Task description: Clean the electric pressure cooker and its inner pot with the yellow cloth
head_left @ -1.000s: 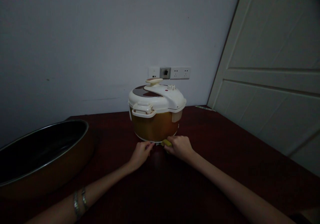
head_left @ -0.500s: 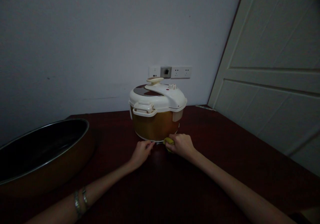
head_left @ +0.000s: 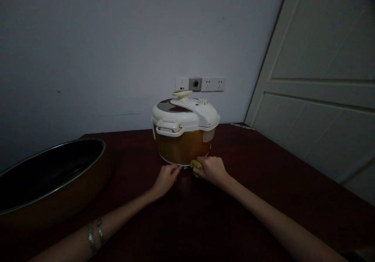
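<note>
An electric pressure cooker (head_left: 183, 145) with a gold body and a white lid stands upright on the dark red table. My right hand (head_left: 213, 170) is closed around a yellow cloth (head_left: 195, 165), which is pressed against the cooker's lower front edge. At the left of the cloth my left hand (head_left: 166, 179) is pinched closed at the cooker's bottom rim. What its fingertips hold there is too small and dark to make out. A small white piece (head_left: 186, 167) shows between the two hands, just under the rim.
A large pan (head_left: 73, 188) with a dark inside stands close on the left, near my left forearm. Behind the cooker, sockets (head_left: 213, 84) are set in the pale wall. A white panelled door (head_left: 319, 82) borders the table (head_left: 252, 168) on the right.
The cloth in my right hand has shifted very slightly left along the cooker's base. My left hand keeps its pinch in about the same place.
</note>
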Demonstrator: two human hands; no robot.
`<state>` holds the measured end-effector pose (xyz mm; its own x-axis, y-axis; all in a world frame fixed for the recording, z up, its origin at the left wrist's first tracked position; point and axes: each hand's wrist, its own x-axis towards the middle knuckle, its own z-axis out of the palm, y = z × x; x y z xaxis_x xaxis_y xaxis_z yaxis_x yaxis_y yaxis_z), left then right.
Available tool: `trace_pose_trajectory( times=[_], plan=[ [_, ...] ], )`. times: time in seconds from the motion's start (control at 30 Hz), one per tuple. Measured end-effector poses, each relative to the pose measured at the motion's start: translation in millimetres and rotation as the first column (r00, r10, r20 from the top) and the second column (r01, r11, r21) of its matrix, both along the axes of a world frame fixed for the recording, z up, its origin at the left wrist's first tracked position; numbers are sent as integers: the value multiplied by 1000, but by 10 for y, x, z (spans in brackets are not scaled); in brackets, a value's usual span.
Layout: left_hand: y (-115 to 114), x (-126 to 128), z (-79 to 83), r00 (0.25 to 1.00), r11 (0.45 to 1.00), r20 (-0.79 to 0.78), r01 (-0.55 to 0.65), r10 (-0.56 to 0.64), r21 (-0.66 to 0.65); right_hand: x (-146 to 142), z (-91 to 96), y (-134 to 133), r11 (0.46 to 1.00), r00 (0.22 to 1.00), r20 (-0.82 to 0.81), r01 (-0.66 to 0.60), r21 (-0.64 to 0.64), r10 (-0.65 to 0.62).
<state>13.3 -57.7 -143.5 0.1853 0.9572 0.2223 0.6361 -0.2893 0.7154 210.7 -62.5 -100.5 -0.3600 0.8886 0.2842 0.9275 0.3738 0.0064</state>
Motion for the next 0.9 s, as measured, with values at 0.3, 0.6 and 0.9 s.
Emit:
trace_pose_trajectory(
  times=[0.3, 0.6, 0.9],
  plan=[
    [2, -13, -16, 1000, 999, -10, -14, 14, 33, 568, 67, 162, 983, 971, -202, 97, -154, -127],
    [17, -19, -28, 998, 999, 35, -42, 42, 0, -199, -58, -150, 987, 987, 6, -160, -8, 160],
    [8, -19, -18, 998, 999, 45, -50, 51, -22, -172, -34, -83, 998, 995, 74, -70, 2, 70]
  ],
)
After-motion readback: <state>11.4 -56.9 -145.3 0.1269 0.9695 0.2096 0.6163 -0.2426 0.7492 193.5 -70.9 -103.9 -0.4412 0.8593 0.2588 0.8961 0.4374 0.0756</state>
